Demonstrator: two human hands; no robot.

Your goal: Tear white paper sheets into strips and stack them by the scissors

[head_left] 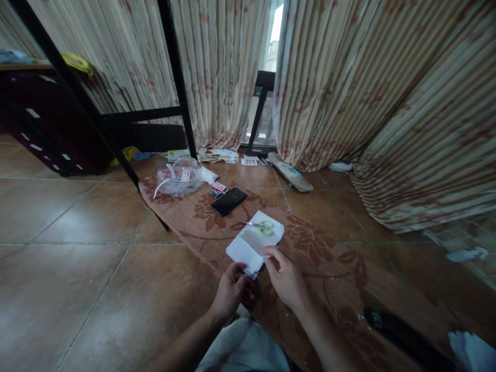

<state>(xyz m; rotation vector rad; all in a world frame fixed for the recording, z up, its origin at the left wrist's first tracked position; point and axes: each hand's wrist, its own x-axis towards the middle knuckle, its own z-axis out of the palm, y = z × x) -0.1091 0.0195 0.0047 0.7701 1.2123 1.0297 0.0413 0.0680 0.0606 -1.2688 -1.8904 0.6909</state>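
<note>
Now both hands, left (231, 289) & right (285, 279), pinched the paper (253, 243) tight. Scissors (260, 226) sat on top w/ nothing holding them; a tug might've slid them off.

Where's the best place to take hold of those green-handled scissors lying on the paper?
Probably by the green loops of the scissors, coming from the right: they lie flat on the white paper, blades pointing left, loops on the right end.

paper edge: I see the stack (253, 243) partly covered by both hands.
bag contents: plastic bag (179, 179) too blurred to identify.
</note>
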